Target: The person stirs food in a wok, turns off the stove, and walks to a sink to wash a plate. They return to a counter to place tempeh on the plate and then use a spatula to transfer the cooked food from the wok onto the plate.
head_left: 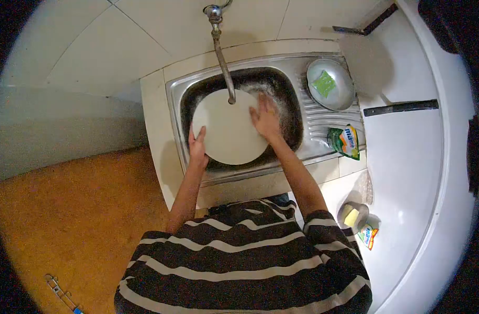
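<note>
Steel sink (172, 94) — left hand (197, 146) fingers clasp the round white plate (226, 131) at its left rim; right hand (264, 118) rests flat, unclenched, opposite.

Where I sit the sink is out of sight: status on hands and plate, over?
Left hand grips plate rim. Right hand flat on plate face. Plate held over sink, tap spout right above it.
</note>
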A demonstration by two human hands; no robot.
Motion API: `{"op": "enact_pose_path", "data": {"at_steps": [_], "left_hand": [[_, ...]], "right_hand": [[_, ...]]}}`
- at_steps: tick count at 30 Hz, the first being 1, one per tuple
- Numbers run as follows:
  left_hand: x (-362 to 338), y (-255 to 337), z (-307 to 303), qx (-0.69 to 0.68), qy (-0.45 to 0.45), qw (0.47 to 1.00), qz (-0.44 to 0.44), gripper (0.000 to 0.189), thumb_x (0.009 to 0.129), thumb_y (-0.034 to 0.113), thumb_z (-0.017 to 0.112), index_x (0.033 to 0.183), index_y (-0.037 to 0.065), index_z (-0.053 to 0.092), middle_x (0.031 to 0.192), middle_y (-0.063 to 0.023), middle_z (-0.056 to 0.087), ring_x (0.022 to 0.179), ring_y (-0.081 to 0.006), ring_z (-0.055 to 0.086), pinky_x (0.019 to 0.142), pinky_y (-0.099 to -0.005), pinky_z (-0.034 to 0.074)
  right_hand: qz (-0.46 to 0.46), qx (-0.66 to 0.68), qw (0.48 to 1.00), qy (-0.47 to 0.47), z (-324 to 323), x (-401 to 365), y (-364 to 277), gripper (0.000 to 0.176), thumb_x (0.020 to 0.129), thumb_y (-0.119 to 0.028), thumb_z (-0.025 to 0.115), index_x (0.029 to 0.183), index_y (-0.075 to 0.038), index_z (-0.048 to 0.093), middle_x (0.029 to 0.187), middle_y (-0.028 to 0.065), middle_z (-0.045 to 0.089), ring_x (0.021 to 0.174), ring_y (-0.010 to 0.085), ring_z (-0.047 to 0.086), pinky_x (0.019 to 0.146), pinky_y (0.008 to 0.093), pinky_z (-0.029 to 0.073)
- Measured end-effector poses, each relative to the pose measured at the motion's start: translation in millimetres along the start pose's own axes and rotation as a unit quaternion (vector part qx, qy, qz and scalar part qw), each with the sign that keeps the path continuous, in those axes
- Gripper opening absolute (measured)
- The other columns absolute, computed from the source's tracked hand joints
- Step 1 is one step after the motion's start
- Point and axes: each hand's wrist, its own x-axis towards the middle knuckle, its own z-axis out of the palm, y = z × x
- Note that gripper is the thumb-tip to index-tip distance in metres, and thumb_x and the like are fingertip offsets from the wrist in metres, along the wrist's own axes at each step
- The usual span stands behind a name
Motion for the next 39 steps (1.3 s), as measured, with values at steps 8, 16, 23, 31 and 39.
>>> {"op": "enact_pose_path", "data": {"at_steps": [8,16,23,31,39], "left_hand": [[14,31,11,0.254,-0.028,0.967,0.001,0.053,0.097,0.022,0.057,0.144,0.007,0.037,0.133,-0.0173,0.053,0.116,-0.0276,0.057,0.092,-0.0474,0.050],[42,-28,63,0.806,0.047,0.412,0.422,0.058,0.097,0.035,0.047,0.148,0.009,0.035,0.144,-0.0289,0.040,0.129,-0.0450,0.044,0.110,-0.0569,0.028],[104,-30,85,0.706,-0.023,0.588,0.395,0.057,0.097,0.036,0.046,0.146,0.007,0.038,0.142,-0.0218,0.047,0.134,-0.0386,0.041,0.112,-0.0562,0.026],[7,-44,84,0.717,-0.227,0.514,0.413,0.059,0.094,0.031,0.052,0.145,0.004,0.039,0.155,-0.0214,0.026,0.140,-0.0397,0.031,0.114,-0.0572,0.021],[105,-34,29,0.695,0.017,0.619,0.364,0.056,0.097,0.032,0.048,0.148,0.014,0.035,0.151,-0.0204,0.035,0.138,-0.0425,0.033,0.110,-0.0611,0.024]], "right_hand": [[0.339,0.725,0.562,-0.209,-52,-56,1,0.052,0.095,-0.030,0.061,0.135,0.000,0.048,0.127,0.0122,0.061,0.112,0.0267,0.062,0.098,0.0381,0.049],[0.363,0.669,0.648,0.000,-47,-78,-31,0.043,0.089,-0.021,0.069,0.125,0.000,0.055,0.114,0.0119,0.065,0.100,0.0255,0.064,0.087,0.0423,0.052],[0.405,0.663,0.629,0.003,-51,-94,-59,0.050,0.088,-0.021,0.069,0.130,-0.002,0.050,0.114,0.0122,0.064,0.104,0.0268,0.062,0.089,0.0419,0.050],[0.369,0.682,0.630,0.042,-31,-80,-46,0.055,0.088,-0.020,0.068,0.134,-0.002,0.043,0.123,0.0142,0.059,0.108,0.0278,0.059,0.092,0.0413,0.049],[0.340,0.625,0.702,0.011,-64,-100,-69,0.047,0.094,-0.019,0.063,0.135,-0.002,0.045,0.123,0.0120,0.059,0.111,0.0241,0.057,0.096,0.0379,0.045]]}}
